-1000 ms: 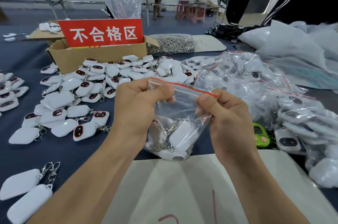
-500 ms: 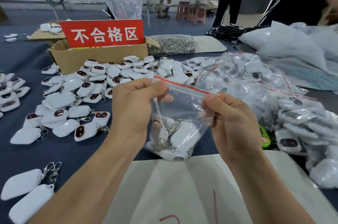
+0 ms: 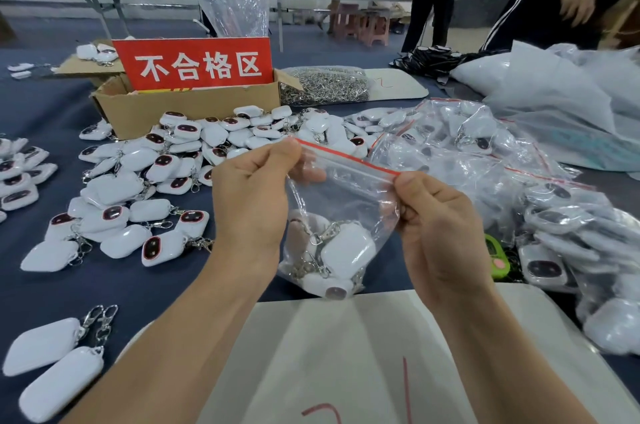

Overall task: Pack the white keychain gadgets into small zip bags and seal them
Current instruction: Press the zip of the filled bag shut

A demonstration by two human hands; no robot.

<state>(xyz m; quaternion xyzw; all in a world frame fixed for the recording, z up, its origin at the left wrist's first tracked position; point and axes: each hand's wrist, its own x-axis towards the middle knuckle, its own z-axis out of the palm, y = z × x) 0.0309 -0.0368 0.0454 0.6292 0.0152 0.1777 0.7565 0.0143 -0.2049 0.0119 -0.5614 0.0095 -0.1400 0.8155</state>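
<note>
A small clear zip bag (image 3: 341,195) with a red strip along its mouth hangs in front of me above the table. Inside it lie white keychain gadgets (image 3: 346,252) with metal clasps, bunched at the bottom. My left hand (image 3: 254,202) pinches the bag's top left corner at the red strip. My right hand (image 3: 436,233) pinches the top right corner. Loose white gadgets (image 3: 138,202) with dark red-rimmed screens lie spread over the dark blue table to the left. Filled zip bags (image 3: 485,164) are heaped at the right.
A cardboard box (image 3: 187,108) with a red sign (image 3: 197,63) stands behind the loose pile. A bag of metal clasps (image 3: 325,84) lies beside it. A white sheet (image 3: 346,354) covers the near edge. A green gadget (image 3: 497,255) sits right. People stand at the back right.
Both hands have slid outward along the red strip toward the bag's corners, drawing the top edge straighter. The bag and its contents hang in the same place.
</note>
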